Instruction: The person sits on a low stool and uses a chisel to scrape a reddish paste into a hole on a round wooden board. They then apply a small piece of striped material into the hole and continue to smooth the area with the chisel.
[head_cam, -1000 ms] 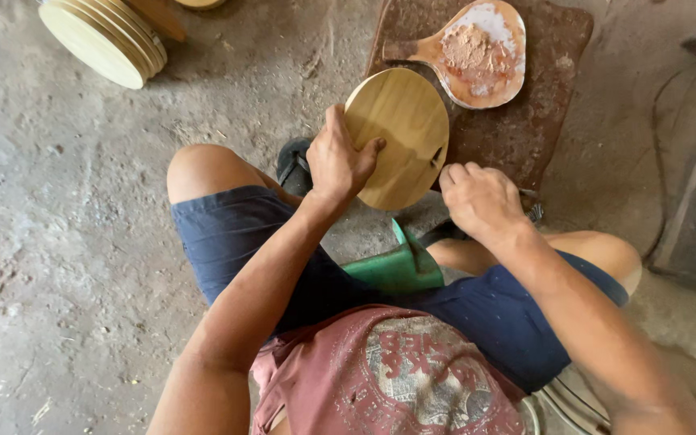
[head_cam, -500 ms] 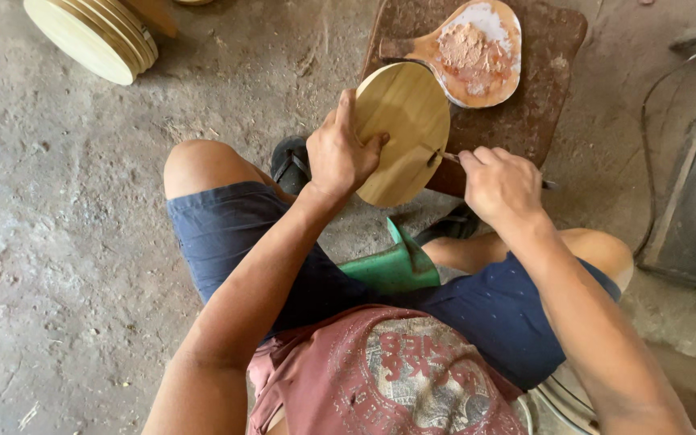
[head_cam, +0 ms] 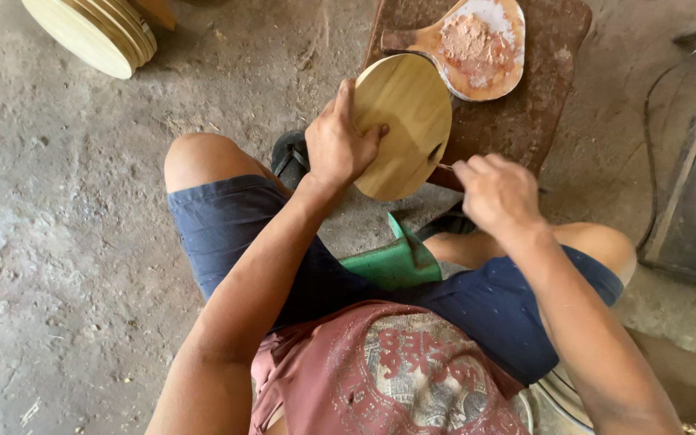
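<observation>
Clamping the round wooden board (head_cam: 404,121) by its near edge, the left hand (head_cam: 336,145) tilted it rightward toward the right hand (head_cam: 497,193) (fingers pinched shut on a thin stick (head_cam: 445,167)).

Faded red printed shirt (head_cam: 400,374), navy shorts (head_cam: 227,225)

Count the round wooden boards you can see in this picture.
About 6: one board gripped by the left hand, and a leaning stack of roughly five at top left, partly cropped, so more may be hidden.
</observation>
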